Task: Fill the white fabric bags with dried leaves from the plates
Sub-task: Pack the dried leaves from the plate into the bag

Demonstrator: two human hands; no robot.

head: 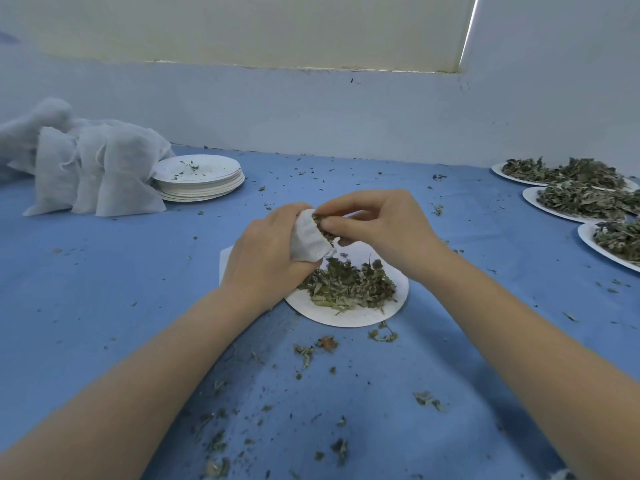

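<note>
— What's each grip doing?
— The left hand [266,251] curls round a soft white fabric bag [309,241] above the round paper plate [349,315]; the right hand [377,230] pinches dried leaves [320,223] at its mouth.
— And the plate?
— A crumbly green leaf heap [348,285]. Crumbs [306,353] speckle the blue surface [104,271]; three full plates [585,199] sit right, stuffed bags [100,174] left.
</note>
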